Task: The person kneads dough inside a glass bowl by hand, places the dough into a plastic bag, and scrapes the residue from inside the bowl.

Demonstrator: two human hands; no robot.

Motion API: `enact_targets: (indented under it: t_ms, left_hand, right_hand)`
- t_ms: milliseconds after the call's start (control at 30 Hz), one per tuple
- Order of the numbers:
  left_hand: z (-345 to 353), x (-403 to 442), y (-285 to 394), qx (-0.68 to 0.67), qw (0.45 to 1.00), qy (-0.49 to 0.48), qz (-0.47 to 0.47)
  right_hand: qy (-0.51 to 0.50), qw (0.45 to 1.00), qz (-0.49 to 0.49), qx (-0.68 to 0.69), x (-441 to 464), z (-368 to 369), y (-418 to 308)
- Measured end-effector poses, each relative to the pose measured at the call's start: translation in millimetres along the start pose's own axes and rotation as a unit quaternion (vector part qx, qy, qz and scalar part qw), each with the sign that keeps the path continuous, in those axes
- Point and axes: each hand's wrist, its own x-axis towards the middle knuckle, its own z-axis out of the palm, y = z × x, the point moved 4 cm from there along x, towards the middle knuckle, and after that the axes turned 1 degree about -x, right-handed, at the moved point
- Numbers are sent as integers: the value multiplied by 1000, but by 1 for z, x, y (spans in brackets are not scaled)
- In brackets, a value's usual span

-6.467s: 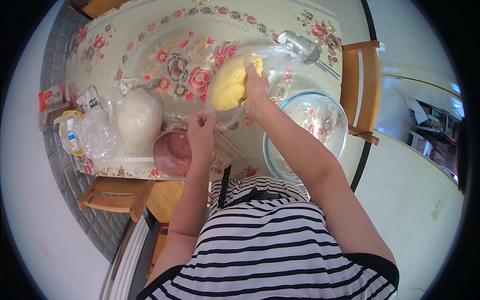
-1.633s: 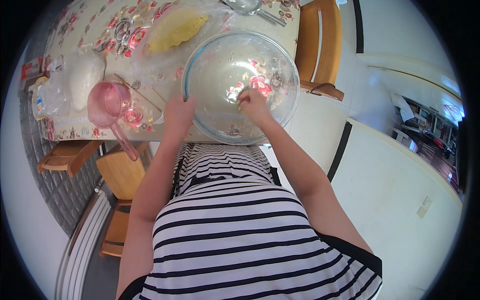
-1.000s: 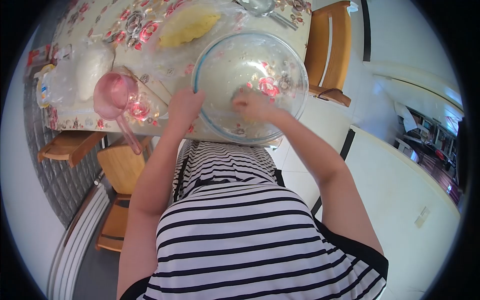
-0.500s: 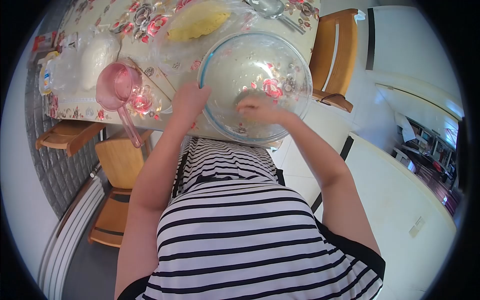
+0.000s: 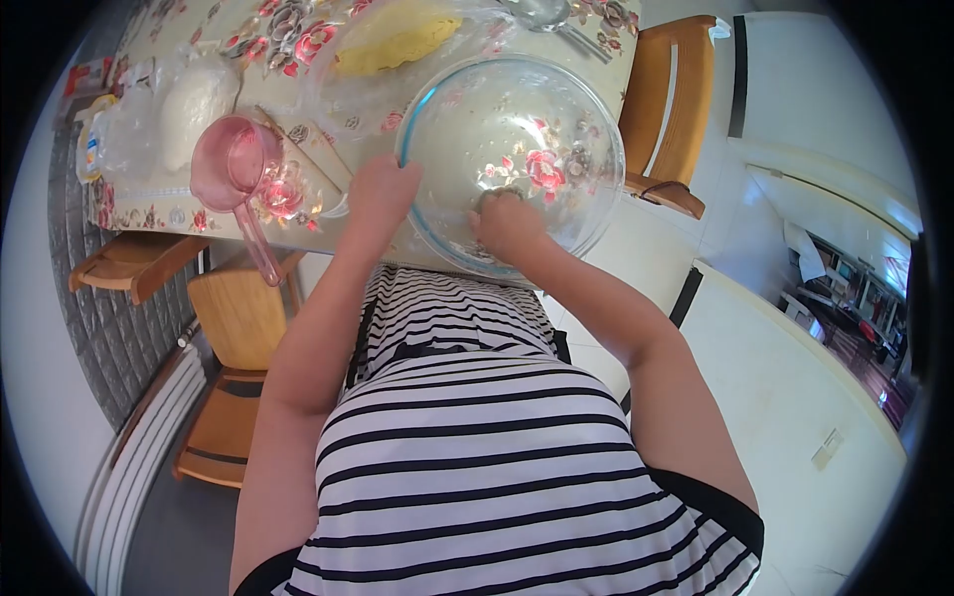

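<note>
A large clear glass bowl (image 5: 467, 114) stands near the table's front edge, and the flowered cloth shows through it. My left hand (image 5: 386, 194) is closed around the bowl's left rim. Inside the bowl, low and near its middle, my right hand (image 5: 509, 223) presses down with curled fingers. A small greyish patch shows at those fingertips; what it is, I cannot make out. Left of the bowl sits a pink translucent dipper (image 5: 217, 169), its handle over the table edge.
Behind the bowl, yellow dough (image 5: 397, 45) lies in clear plastic. White dough (image 5: 196, 119) in a bag and a wooden rolling pin (image 5: 308, 164) are to the left. A metal ladle-like utensil (image 5: 542, 14) lies at the back. A wooden chair (image 5: 668, 99) stands right.
My right hand has turned and shifted slightly left and down inside the bowl, its fingers more curled. My left hand stays on the rim.
</note>
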Motion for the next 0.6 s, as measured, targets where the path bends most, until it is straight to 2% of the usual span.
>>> enact_targets:
  t_ms: [67, 267, 533, 600]
  left_hand:
    - [-1, -2, 2, 10, 998, 52, 16]
    - [-1, -4, 3, 21, 997, 67, 15]
    - [2, 3, -3, -1, 999, 42, 10]
    - [-10, -1, 4, -13, 999, 34, 7]
  right_hand:
    - [-4, 1000, -16, -6, 5, 9, -1]
    - [1, 995, -94, -21, 10, 22, -1]
    - [34, 990, -135, -1, 14, 22, 0]
    - [-5, 992, -128, -1, 15, 20, -1]
